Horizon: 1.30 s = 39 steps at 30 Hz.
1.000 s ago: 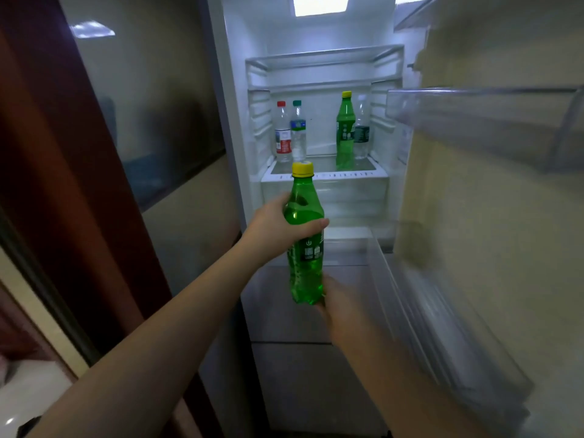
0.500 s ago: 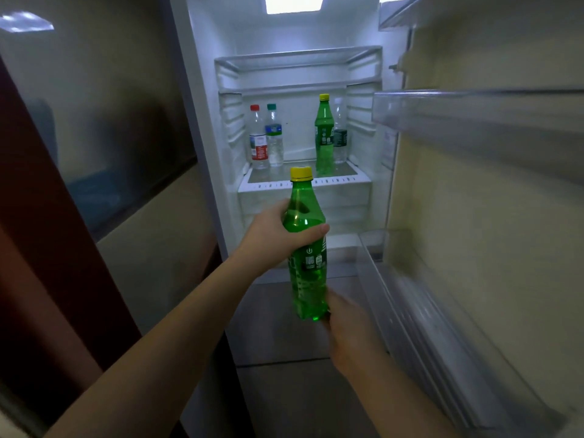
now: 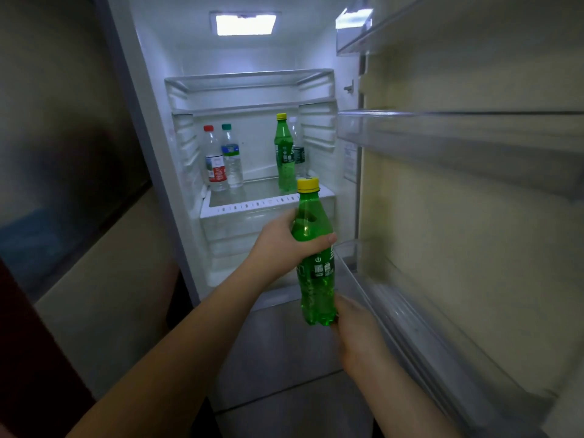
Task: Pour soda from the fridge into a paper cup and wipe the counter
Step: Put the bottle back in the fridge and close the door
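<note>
My left hand [image 3: 281, 241] is still gripping the green soda bottle [image 3: 314, 263] upright before the open fridge [image 3: 252, 90]; my right hand [image 3: 357, 333] is now touching its base, grip unclear.

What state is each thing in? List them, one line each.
Fridge door: open.
Fridge light: on.
Green soda bottle: capped, upright, held outside the fridge.
Left hand: grips the bottle's upper part.
Right hand: at the bottle's base, grip unclear.
Four bottles on the shelf: capped, upright.
</note>
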Motion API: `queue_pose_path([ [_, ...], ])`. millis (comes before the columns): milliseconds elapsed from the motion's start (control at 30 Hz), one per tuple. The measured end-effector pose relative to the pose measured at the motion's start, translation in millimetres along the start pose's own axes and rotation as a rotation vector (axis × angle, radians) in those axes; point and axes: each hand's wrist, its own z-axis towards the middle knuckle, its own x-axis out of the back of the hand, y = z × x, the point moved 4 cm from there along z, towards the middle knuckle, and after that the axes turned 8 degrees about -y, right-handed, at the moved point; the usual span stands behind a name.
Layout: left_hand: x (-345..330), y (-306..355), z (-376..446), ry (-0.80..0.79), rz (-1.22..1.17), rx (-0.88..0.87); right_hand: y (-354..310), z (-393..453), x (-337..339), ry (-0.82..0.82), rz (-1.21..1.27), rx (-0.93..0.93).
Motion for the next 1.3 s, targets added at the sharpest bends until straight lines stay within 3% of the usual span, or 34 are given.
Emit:
queue_pose_path([
  [533,-21,1,21,-0.112,-0.005,-0.087,-9,3,16,0.115,0.004,0.018],
  [900,22,-24,61,-0.058,-0.05,0.058,-16,69,-34,0.058,-0.023,-0.109],
  [1167,63,-47,113,0.003,-0.053,0.141,-25,151,-76,-0.016,-0.249,-0.112],
  [1300,90,-52,141,0.071,-0.037,0.162,-36,188,-111,-0.097,-0.15,-0.144],
])
